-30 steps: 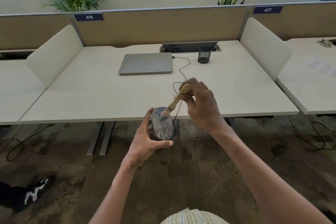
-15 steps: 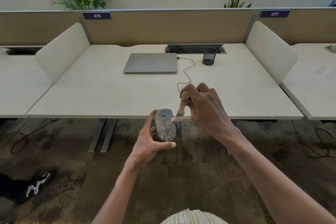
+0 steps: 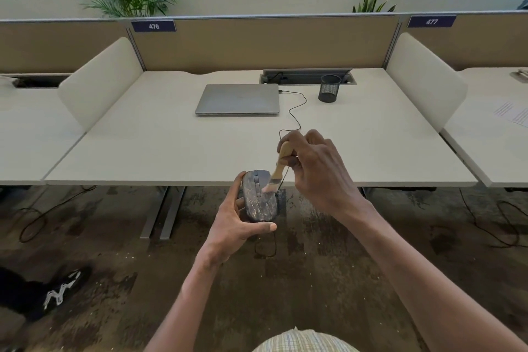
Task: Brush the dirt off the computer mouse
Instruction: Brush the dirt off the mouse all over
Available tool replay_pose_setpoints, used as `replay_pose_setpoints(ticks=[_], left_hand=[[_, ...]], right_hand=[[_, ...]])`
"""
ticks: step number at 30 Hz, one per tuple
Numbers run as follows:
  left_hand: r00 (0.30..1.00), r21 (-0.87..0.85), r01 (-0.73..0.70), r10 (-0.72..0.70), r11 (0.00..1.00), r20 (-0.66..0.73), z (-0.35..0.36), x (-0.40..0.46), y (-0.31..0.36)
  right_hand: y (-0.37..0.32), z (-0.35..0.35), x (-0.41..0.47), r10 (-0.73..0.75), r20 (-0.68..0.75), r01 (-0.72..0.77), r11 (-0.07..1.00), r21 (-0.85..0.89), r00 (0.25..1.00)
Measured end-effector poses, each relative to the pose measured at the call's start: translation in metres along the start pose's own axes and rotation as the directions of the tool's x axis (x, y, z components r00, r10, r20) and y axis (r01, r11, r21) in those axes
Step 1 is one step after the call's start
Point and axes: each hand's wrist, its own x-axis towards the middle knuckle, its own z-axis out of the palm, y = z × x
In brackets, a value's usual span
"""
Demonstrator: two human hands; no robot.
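Observation:
A dark grey computer mouse (image 3: 258, 200), speckled with pale dirt, is held in front of the desk's near edge. My left hand (image 3: 233, 223) grips it from the left and below, thumb along its lower end. My right hand (image 3: 315, 171) holds a small wooden-handled brush (image 3: 279, 164) tilted down to the left. Its pale bristles touch the mouse's upper right side. The mouse cable runs up across the desk behind my right hand.
The white desk (image 3: 160, 148) carries a shut silver laptop (image 3: 238, 98) and a black mesh pen cup (image 3: 329, 88). White side dividers (image 3: 100, 83) flank it. Dark stained floor (image 3: 314, 280) lies below, with cables and a dark shoe (image 3: 54, 291) at the left.
The brush swept from the mouse's top left to its right edge, then back onto the upper right surface. My left hand keeps the mouse in the same grip.

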Motion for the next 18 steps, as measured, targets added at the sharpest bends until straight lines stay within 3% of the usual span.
replay_pose_setpoints(ticks=[5, 11, 18], left_hand=[[1.0, -0.016, -0.016, 0.016, 1.0, -0.003, 0.0, 0.001, -0.002], [1.0, -0.025, -0.014, 0.014, 1.0, 0.003, 0.002, 0.003, -0.001], [1.0, -0.037, -0.014, 0.013, 0.999, -0.016, -0.001, 0.0, -0.003]], right_hand=[[0.009, -0.005, -0.005, 0.041, -0.003, -0.041, 0.999, -0.022, 0.999], [0.006, -0.009, 0.002, 0.058, -0.087, -0.052, 0.996, 0.071, 0.994], [0.013, 0.002, -0.008, 0.092, -0.073, -0.082, 0.988, 0.134, 0.993]])
